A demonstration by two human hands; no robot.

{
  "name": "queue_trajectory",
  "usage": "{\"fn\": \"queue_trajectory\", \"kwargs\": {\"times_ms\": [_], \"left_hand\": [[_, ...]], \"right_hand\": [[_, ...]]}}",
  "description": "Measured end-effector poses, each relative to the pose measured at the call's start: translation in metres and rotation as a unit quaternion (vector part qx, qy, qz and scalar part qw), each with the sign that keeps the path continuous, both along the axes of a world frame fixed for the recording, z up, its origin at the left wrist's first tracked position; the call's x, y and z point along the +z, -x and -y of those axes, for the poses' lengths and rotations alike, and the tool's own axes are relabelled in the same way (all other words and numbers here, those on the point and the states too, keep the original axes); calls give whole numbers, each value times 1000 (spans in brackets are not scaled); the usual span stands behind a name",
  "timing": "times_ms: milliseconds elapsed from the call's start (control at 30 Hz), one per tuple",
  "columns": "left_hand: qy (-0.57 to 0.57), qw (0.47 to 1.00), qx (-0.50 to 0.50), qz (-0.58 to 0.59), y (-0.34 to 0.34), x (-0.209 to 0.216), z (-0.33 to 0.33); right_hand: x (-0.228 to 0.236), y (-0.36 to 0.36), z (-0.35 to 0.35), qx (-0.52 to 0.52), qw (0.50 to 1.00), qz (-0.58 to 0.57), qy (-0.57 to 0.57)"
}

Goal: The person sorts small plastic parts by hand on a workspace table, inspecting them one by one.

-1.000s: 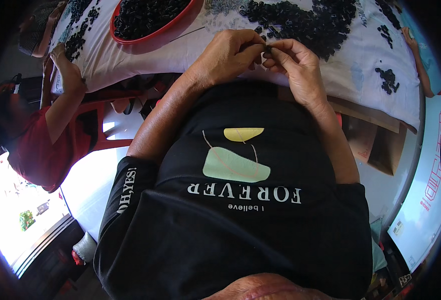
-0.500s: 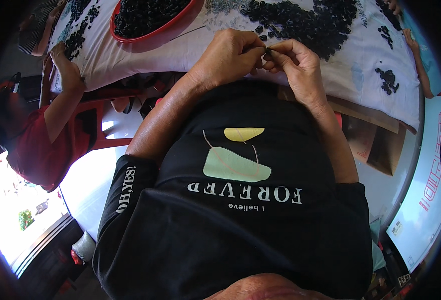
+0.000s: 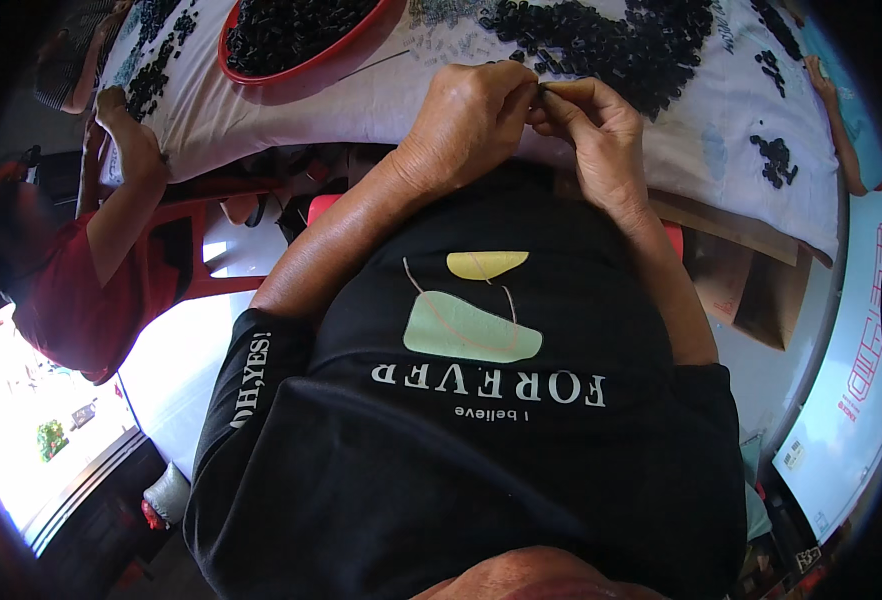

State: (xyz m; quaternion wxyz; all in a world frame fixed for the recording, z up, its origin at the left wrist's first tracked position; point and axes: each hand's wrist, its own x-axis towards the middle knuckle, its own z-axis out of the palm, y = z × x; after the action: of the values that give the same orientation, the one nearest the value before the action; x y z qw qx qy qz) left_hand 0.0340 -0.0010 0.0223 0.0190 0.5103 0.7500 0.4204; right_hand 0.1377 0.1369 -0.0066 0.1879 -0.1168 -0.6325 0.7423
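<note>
My left hand (image 3: 476, 110) and my right hand (image 3: 598, 130) meet over the near edge of the table, fingertips almost touching. Pinched between them is a small black piece (image 3: 540, 96), mostly covered by the fingers, so its exact kind does not show. Just beyond my hands spreads a large heap of small black parts (image 3: 601, 45). Small clear pieces (image 3: 451, 40) lie to the left of that heap. A red basin (image 3: 301, 70) full of similar black parts stands farther left, with a thin dark rod (image 3: 373, 66) lying beside it.
A white cloth (image 3: 261, 120) covers the table. Small clusters of black parts (image 3: 776, 162) lie at its right side, others (image 3: 151, 90) at far left. A person in red (image 3: 101, 270) sits on the left; another person's arm (image 3: 836, 120) rests at the right edge. A cardboard box (image 3: 741, 270) stands below the table.
My left hand has shifted slightly down and its fingers have turned a little around the black piece. My right hand stays nearly in place.
</note>
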Motion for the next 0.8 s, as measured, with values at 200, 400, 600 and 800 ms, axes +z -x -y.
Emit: {"fn": "queue_trajectory", "kwargs": {"times_ms": [200, 400, 600, 800], "left_hand": [[0, 998, 34, -58, -7, 7, -1], [19, 994, 56, -91, -7, 8, 0], [4, 996, 61, -72, -1, 4, 1], [-25, 995, 55, -77, 7, 1, 3]], "right_hand": [[0, -1, -1, -13, 993, 13, 117], [2, -1, -2, 0, 991, 32, 130], [4, -3, -3, 31, 992, 43, 114], [8, -2, -3, 57, 988, 50, 131]]}}
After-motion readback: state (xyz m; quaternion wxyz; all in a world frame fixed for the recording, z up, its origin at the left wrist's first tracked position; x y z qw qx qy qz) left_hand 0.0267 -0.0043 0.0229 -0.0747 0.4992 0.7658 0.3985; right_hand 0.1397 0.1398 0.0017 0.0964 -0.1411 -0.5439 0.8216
